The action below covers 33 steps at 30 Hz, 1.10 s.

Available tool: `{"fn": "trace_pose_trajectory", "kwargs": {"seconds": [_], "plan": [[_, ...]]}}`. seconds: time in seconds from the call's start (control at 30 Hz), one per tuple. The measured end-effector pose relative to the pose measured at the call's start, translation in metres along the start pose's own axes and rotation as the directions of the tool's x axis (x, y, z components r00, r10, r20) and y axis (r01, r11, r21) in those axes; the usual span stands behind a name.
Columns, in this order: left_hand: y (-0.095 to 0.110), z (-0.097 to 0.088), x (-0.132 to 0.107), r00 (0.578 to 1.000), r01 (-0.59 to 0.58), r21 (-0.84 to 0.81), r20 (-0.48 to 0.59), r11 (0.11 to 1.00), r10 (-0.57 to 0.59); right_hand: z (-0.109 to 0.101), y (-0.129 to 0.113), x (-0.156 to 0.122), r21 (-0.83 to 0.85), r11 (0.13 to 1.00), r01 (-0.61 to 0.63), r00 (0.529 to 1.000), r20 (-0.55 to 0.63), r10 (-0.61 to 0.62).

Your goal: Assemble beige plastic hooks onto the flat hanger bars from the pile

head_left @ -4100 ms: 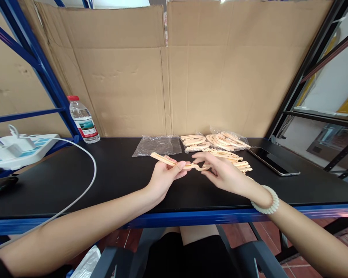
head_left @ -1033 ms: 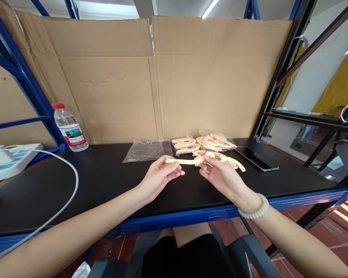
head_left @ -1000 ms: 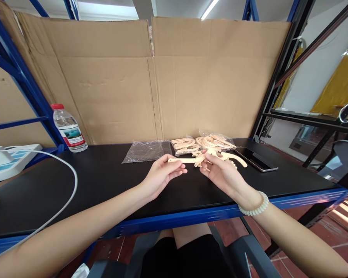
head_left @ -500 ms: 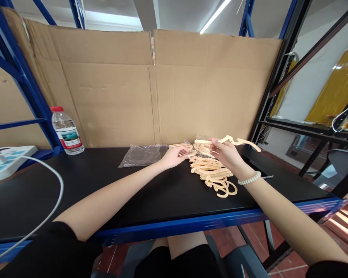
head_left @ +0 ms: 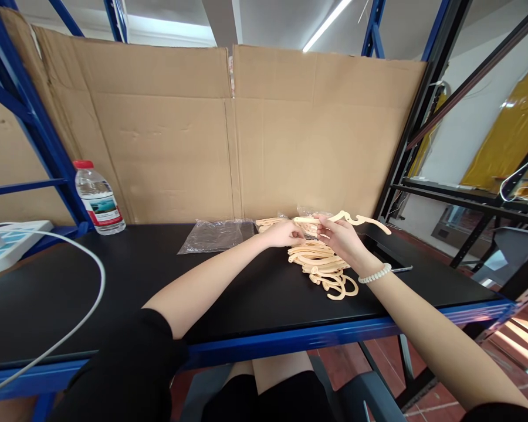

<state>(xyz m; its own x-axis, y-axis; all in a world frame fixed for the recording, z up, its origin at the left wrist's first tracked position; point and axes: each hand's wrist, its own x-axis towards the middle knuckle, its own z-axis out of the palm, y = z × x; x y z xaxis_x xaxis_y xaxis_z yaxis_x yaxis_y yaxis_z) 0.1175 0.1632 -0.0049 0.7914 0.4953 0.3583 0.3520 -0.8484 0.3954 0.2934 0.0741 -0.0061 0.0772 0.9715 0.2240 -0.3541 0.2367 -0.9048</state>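
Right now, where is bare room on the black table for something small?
Bare tabletop shows between the white cable and the clear plastic bag, and between the left forearm and the loose hanger pile. It is crowded around the right hand, among bagged hangers, the loose pile and the phone.

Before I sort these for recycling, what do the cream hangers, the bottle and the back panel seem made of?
Cream hangers: smooth, likely plastic, given their even colour and rounded curves. Bottle: likely clear, glossy plastic, see-through with highlights. Back panel: matte brown cardboard, by its creases.
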Motion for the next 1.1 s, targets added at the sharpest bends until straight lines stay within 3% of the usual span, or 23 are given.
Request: {"fn": "trace_pose_trajectory", "kwargs": {"seconds": [0.3, 0.53, 0.7, 0.8, 0.9, 1.0, 1.1], "plan": [[0.010, 0.011, 0.014, 0.997, 0.068, 0.051, 0.028, 0.996, -0.069, -0.007, 0.001, 0.007, 0.002, 1.000, 0.029, 0.998, -0.053, -0.028], [0.011, 0.013, 0.014, 0.992, 0.116, -0.038, 0.064, 0.993, -0.113, -0.004, -0.001, 0.005, 0.023, 0.999, 0.046, 0.996, -0.078, -0.044], [0.014, 0.012, 0.019, 0.987, 0.161, -0.136, 0.026, 0.978, -0.159, -0.005, -0.001, 0.006, 0.033, 0.998, 0.057, 0.994, -0.093, -0.053], [0.016, 0.000, 0.019, 0.976, 0.193, -0.232, -0.053, 0.953, -0.210, -0.006, -0.003, 0.007, 0.048, 0.995, 0.087, 0.991, -0.105, -0.081], [0.018, -0.024, 0.008, 0.953, 0.215, -0.362, -0.127, 0.907, -0.276, -0.007, -0.006, 0.008, 0.076, 0.987, 0.141, 0.985, -0.110, -0.132], [0.023, -0.049, -0.017, 0.921, 0.219, -0.517, -0.171, 0.828, -0.350, 0.000, -0.009, 0.006, 0.098, 0.985, 0.141, 0.988, -0.075, -0.134], [0.034, -0.066, -0.051, 0.887, 0.201, -0.656, -0.193, 0.727, -0.419, 0.016, -0.012, 0.002, 0.106, 0.991, 0.082, 0.995, 0.045, -0.088]]}}
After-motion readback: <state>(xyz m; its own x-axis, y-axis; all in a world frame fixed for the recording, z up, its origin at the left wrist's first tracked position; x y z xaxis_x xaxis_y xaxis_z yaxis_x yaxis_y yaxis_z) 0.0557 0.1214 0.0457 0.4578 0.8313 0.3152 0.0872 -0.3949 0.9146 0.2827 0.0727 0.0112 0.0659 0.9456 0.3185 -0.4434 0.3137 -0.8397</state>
